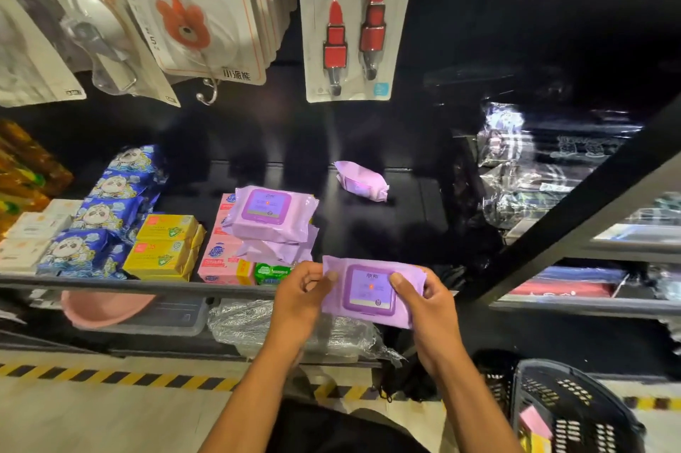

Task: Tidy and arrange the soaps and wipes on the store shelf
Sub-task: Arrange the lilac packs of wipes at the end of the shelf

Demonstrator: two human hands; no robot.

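A basket [575, 412] is sitting low at the right, by the floor; above it the left hand [300, 286] and right hand [423, 301] are gripping a purple wipes pack [368, 292] by its two ends, thumbs on top, just off the front lip of the shelf [147, 283]; behind, a stack [271, 213] of like packs is resting partly over pink soap boxes [221, 261], with yellow boxes [166, 246] sitting to their left; bare shelf is stretching right of the stack; a lone pack [363, 181] is lying tilted near the back edge.
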